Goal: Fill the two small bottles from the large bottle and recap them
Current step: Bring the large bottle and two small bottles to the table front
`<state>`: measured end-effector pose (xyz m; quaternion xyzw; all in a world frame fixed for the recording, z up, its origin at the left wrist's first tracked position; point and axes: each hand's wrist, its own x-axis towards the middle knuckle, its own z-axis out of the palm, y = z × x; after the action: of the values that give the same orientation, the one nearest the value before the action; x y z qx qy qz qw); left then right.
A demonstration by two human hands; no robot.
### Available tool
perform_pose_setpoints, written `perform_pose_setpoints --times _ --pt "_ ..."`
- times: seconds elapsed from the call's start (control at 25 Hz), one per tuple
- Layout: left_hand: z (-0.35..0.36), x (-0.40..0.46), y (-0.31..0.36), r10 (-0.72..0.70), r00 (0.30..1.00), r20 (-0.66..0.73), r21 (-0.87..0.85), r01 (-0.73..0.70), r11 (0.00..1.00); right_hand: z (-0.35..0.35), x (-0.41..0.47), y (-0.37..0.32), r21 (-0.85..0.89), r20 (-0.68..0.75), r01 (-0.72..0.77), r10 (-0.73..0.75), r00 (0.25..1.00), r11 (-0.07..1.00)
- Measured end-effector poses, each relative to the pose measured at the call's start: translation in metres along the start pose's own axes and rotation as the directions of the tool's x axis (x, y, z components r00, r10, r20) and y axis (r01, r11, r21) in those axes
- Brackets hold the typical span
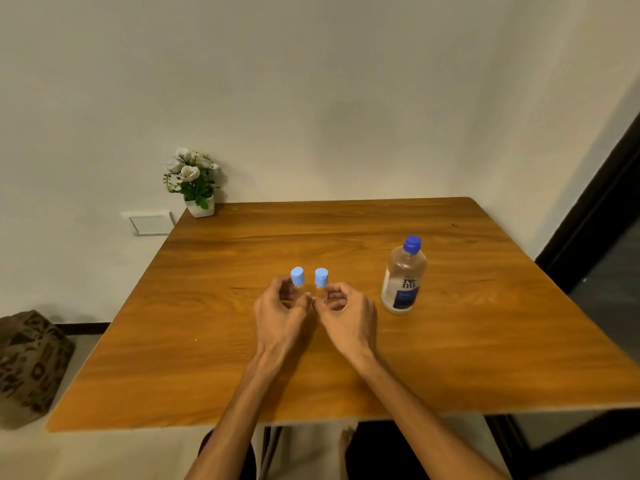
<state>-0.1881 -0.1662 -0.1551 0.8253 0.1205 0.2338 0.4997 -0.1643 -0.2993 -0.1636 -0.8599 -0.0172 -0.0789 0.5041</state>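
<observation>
The two small bottles stand upright side by side near the middle of the wooden surface (346, 358), the left small bottle (297, 277) and the right small bottle (321, 278) just beside each other, each with a pale blue cap still on. Their bodies look clear and are mostly hidden behind the fingers, so I cannot tell if they hold liquid. The left hand (282, 308) curls around the lower part of the left one and the right hand (341, 311) curls around the right one; the fingers seem to grip the bodies, though the contact itself is partly hidden. I judge these bottles to be very light, stiff plastic and easy to tip over, so it is better to hold the body low with one hand and to turn the cap with the other. The large bottle (403, 277) stands well apart to the right, capped in dark blue, of clear smooth plastic with a dark label, and about full. It is probably heavier and a little slippery; the narrowed part above the label looks the safest place to hold it. The surface has a glossy wood grain.
</observation>
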Motion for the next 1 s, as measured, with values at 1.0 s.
perform_pose_setpoints --times 1.0 --pt "0.010 -0.046 0.001 -0.025 0.970 -0.243 0.057 0.040 0.998 -0.051 -0.020 0.025 0.080 -0.275 -0.053 0.073 0.959 0.995"
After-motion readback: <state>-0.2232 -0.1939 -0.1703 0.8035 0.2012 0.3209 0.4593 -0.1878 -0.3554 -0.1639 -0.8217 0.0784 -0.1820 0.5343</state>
